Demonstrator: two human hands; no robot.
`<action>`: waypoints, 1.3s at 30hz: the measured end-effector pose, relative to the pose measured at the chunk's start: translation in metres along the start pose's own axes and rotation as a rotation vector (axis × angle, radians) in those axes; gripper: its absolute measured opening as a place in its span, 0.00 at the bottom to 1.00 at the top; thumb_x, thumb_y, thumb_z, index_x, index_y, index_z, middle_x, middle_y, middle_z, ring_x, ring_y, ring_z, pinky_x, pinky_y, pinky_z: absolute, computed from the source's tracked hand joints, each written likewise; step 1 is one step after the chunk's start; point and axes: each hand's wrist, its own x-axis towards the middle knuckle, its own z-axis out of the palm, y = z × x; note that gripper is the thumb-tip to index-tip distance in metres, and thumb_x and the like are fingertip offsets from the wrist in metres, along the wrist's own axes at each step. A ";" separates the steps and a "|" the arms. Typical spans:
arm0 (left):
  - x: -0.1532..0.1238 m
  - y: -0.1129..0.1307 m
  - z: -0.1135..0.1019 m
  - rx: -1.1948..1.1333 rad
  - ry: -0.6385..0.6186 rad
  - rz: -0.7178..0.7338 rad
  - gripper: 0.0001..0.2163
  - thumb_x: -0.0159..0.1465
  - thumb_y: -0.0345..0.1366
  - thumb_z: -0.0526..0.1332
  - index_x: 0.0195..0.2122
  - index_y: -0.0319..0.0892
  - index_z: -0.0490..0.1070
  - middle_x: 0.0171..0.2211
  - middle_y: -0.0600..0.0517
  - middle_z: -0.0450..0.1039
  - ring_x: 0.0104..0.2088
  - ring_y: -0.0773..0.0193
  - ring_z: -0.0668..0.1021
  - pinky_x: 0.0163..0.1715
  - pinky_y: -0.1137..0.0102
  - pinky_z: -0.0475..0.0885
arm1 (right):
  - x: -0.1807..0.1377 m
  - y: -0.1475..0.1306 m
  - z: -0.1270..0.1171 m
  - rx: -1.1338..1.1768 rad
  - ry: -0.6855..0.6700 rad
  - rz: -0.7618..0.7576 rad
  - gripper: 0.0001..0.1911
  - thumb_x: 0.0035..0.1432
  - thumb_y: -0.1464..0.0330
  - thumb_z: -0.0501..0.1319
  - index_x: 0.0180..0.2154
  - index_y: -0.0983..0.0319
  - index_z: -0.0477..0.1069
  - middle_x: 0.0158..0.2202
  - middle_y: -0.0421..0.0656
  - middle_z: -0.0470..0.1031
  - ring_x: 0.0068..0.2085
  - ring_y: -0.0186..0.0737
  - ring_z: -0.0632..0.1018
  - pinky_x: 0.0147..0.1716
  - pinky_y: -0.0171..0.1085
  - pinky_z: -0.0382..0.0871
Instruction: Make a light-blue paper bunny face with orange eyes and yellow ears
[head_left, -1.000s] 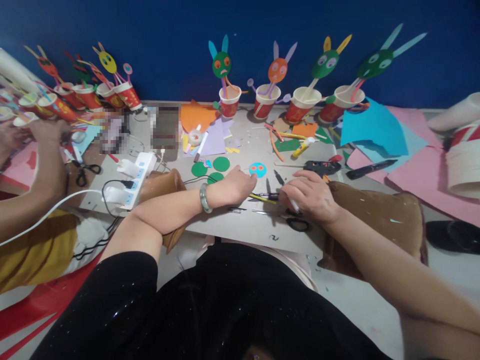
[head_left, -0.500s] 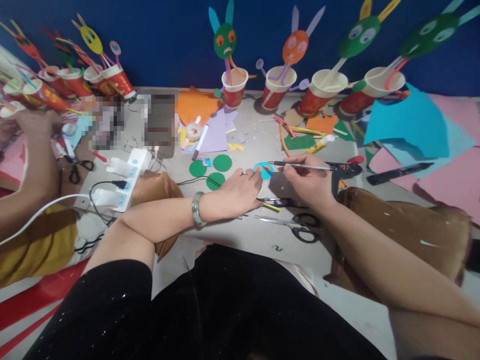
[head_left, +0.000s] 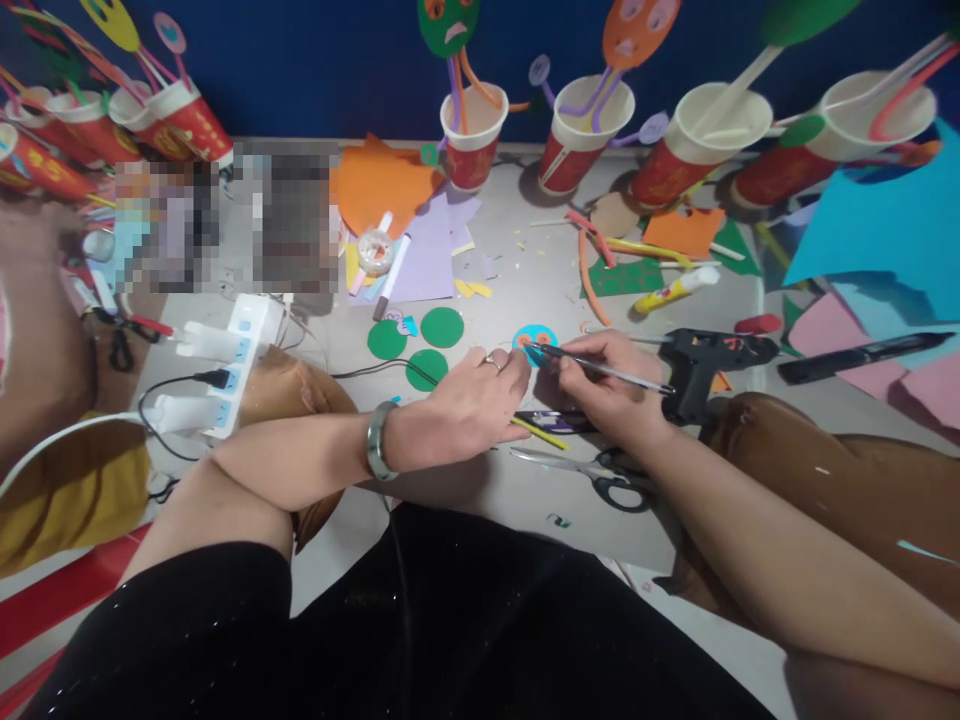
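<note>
Blue disc [head_left: 534,331] lies flat on the table [head_left: 517,285] in front of me, two orange eyes on it, between my two hands. Through the head camera I see my left hand [head_left: 474,402] palm down, fingers bent and held close together, the tips at the disc's near left edge; how hard they press I cannot tell. A yellow stick [head_left: 546,434] pokes out from beside that hand. My right hand [head_left: 616,385] pinches a pen [head_left: 630,376] between thumb and fingers, its dark tip over the disc; whether it touches I cannot make out. To the left of the disc I have three green discs [head_left: 427,370], with a cable [head_left: 382,367] running across the nearest one. Scissors [head_left: 622,492] lie on my side of the right hand, blades pointing left, and a black glue gun [head_left: 684,362] sits just beyond its wrist, to the right. Farther back I count four red cups [head_left: 472,160] in a row along the blue wall [head_left: 330,70], paper figures standing in them. Beyond the green discs is a tape roll [head_left: 376,252] with markers, by orange paper [head_left: 386,190]. Off to my left, a power strip [head_left: 247,348] lies between me and another person's arm [head_left: 41,310].
</note>
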 end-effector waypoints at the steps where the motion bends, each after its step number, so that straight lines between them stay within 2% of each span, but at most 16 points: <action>1: -0.002 0.000 0.002 0.010 0.025 0.007 0.34 0.74 0.53 0.57 0.64 0.22 0.66 0.59 0.30 0.72 0.53 0.46 0.75 0.49 0.59 0.65 | -0.001 0.000 0.000 -0.006 -0.001 -0.003 0.10 0.63 0.58 0.62 0.37 0.57 0.76 0.30 0.42 0.82 0.29 0.42 0.82 0.31 0.41 0.77; 7: -0.005 0.000 0.014 -0.004 0.100 -0.006 0.36 0.73 0.54 0.57 0.65 0.21 0.63 0.61 0.27 0.70 0.58 0.43 0.73 0.54 0.58 0.65 | -0.002 0.003 0.001 -0.001 -0.010 -0.020 0.11 0.65 0.57 0.62 0.38 0.56 0.77 0.31 0.44 0.83 0.30 0.45 0.83 0.31 0.42 0.78; 20: -0.003 -0.001 0.009 -0.021 0.040 -0.011 0.36 0.73 0.53 0.58 0.66 0.21 0.62 0.61 0.27 0.70 0.56 0.44 0.74 0.52 0.58 0.66 | 0.000 0.001 0.002 -0.028 -0.030 -0.045 0.12 0.66 0.57 0.61 0.40 0.57 0.79 0.31 0.44 0.83 0.31 0.45 0.83 0.32 0.41 0.77; 26: -0.001 0.000 0.009 -0.022 0.050 -0.019 0.36 0.72 0.54 0.60 0.65 0.22 0.63 0.59 0.28 0.71 0.54 0.45 0.74 0.51 0.58 0.66 | 0.000 0.000 0.002 -0.018 -0.057 -0.019 0.14 0.67 0.56 0.60 0.40 0.57 0.79 0.32 0.44 0.83 0.32 0.45 0.83 0.33 0.42 0.77; 31: -0.003 0.000 0.008 -0.012 0.056 -0.012 0.35 0.73 0.53 0.58 0.65 0.21 0.63 0.61 0.27 0.70 0.56 0.44 0.74 0.53 0.58 0.65 | -0.001 0.002 0.002 -0.001 -0.077 -0.025 0.14 0.67 0.55 0.60 0.40 0.57 0.78 0.31 0.44 0.83 0.31 0.45 0.82 0.32 0.42 0.76; 39: -0.001 0.000 0.012 -0.019 0.026 -0.028 0.36 0.73 0.55 0.58 0.67 0.24 0.62 0.63 0.27 0.68 0.57 0.43 0.73 0.53 0.58 0.66 | -0.001 0.003 0.003 -0.055 -0.029 -0.047 0.13 0.67 0.57 0.60 0.40 0.57 0.77 0.32 0.44 0.83 0.31 0.44 0.83 0.32 0.41 0.77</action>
